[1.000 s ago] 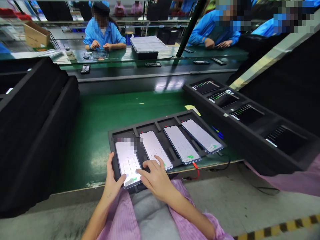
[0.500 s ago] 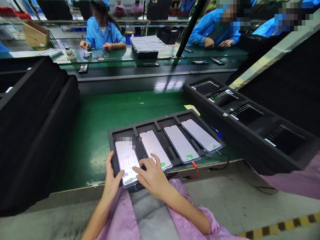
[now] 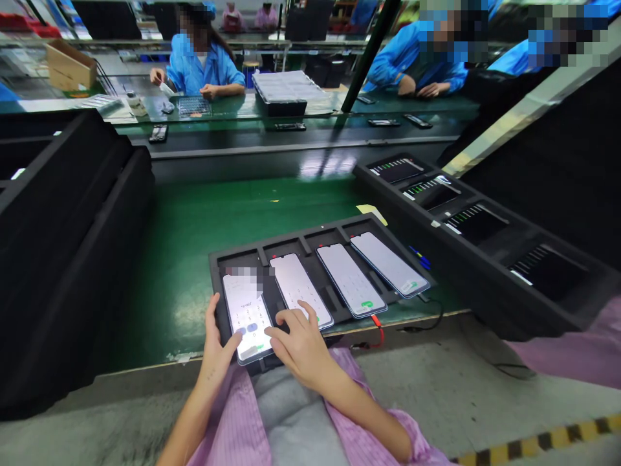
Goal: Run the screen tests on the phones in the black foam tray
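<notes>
Four phones with lit white screens lie side by side in a black foam tray [image 3: 233, 254] at the table's front edge. The leftmost phone [image 3: 245, 304] shows a dial keypad. My left hand [image 3: 217, 343] rests at that phone's left side, thumb over its keypad, fingers apart. My right hand [image 3: 301, 346] hovers over its lower right, index finger and thumb near the screen, the other fingers spread above the second phone [image 3: 294, 278]. The third phone [image 3: 352, 278] and the rightmost phone [image 3: 388, 262] lie untouched.
Stacked black foam trays [image 3: 97, 259] stand at the left. On the right, a long black tray [image 3: 436, 223] holds dark-screened phones. A red cable [image 3: 380, 330] hangs at the front edge. Co-workers in blue sit across a conveyor [image 3: 218, 139] carrying several phones.
My right hand has shifted slightly right, off the keypad's middle. More characters show above the leftmost phone's keypad. Phones on the conveyor have moved slightly left.
</notes>
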The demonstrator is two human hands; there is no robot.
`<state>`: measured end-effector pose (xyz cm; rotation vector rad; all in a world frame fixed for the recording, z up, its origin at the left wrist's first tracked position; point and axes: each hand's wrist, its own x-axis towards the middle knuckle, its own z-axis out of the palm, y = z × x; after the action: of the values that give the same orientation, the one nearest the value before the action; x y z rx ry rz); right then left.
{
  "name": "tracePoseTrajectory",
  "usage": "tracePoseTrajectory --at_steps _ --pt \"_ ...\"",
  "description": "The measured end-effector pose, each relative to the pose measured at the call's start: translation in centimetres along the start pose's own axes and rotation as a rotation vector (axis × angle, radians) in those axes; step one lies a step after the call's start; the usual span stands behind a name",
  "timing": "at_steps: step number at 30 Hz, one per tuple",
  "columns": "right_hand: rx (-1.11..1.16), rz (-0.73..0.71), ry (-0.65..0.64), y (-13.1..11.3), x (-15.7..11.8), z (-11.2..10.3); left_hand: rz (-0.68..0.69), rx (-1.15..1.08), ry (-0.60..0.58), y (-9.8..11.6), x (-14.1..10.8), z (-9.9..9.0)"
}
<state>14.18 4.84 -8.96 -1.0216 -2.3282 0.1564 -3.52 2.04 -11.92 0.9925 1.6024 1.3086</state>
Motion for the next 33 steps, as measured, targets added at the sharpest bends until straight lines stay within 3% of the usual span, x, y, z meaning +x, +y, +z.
tracePoseTrajectory --at_steps 7,12,16,18,21,24,28,33 --pt "0.01 0.013 -0.044 0.1 -0.1 -0.1 0.091 0.052 -0.045 -0.5 -0.1 -0.3" --pt "0.013 0.001 -0.066 0.0 -0.2 -0.2 0.084 0.041 -0.044 -0.9 0.0 -0.5" --pt "0.044 0.046 -0.002 0.8 -0.5 -1.2 0.045 0.035 -0.025 -0.4 -0.1 -0.9" --pt "0.035 0.109 0.064 1.8 -0.9 -2.0 0.111 0.171 0.021 0.4 -0.6 -0.8" --pt "-0.02 0.222 0.137 3.7 -1.8 -3.2 0.41 0.536 0.03 1.9 -1.4 0.3" --pt "-0.076 0.287 0.157 5.2 -2.7 -4.0 0.659 0.748 -0.13 3.0 -1.8 2.5" --pt "-0.086 0.312 0.13 5.7 -3.4 -4.4 0.688 0.778 -0.322 3.1 -1.5 5.2" --pt "-0.086 0.282 0.069 5.6 -3.5 -4.5 0.69 0.87 -0.319 2.4 -1.1 6.1"
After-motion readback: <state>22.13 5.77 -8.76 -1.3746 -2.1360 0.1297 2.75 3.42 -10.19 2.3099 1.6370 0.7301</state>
